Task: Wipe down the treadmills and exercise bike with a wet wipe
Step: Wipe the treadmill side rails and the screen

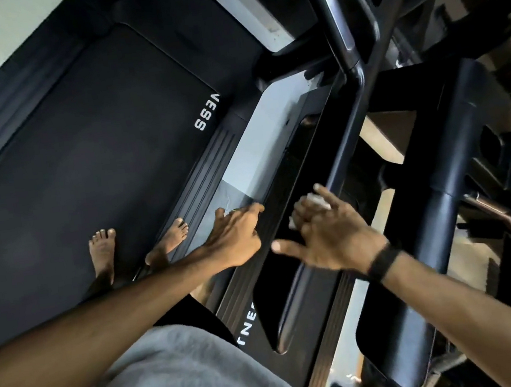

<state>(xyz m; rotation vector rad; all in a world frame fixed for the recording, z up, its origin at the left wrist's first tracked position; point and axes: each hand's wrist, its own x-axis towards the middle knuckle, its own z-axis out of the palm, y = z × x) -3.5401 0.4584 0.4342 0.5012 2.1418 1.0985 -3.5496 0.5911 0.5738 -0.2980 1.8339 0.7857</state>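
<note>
While the left hand (pixel 236 231) reaches forward, its grip loose, the right hand (pixel 328 235) pinches a wet wipe (pixel 316 200).

I count two of my bare hands, my left hand (pixel 237 234) and my right hand (pixel 328 235), one crumpled white wet wipe (pixel 315 200), two bare feet (pixel 103 249), one black wristband (pixel 383 262), and two black-belted treadmills (pixel 82 170).
</note>
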